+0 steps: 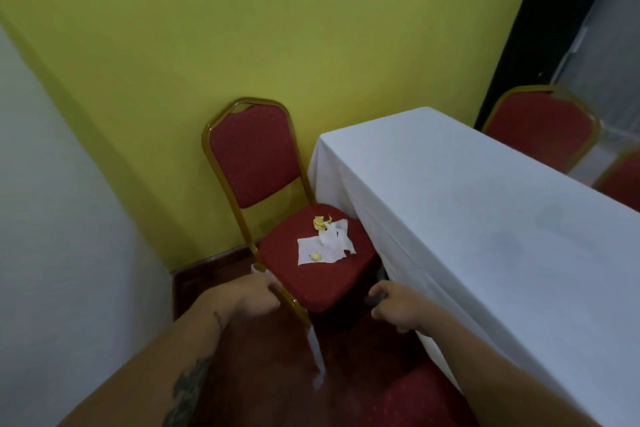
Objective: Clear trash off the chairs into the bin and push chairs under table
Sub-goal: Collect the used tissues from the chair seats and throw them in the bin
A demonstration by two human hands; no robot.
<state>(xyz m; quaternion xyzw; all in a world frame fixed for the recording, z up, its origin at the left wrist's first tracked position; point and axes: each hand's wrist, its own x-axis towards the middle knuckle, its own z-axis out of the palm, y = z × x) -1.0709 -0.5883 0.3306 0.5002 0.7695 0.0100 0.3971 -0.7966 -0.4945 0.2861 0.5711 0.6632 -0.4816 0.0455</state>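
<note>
A red padded chair [254,163] with a gold frame stands in the corner, its seat partly under the white-clothed table [485,218]. On the seat lie a flat white napkin [323,251], a crumpled white tissue [334,234] and small yellow scraps [320,222]. My left hand [259,295] grips the gold frame at the seat's near left corner. My right hand [398,308] is curled at the seat's near right side, beside the hanging tablecloth; what it touches is hidden in shadow.
A yellow wall [277,28] stands behind the chair and a white wall [52,218] to the left. Two more red chairs [540,125] stand beyond the table's far side. Another red seat [415,399] shows at the bottom near my right arm. No bin is in view.
</note>
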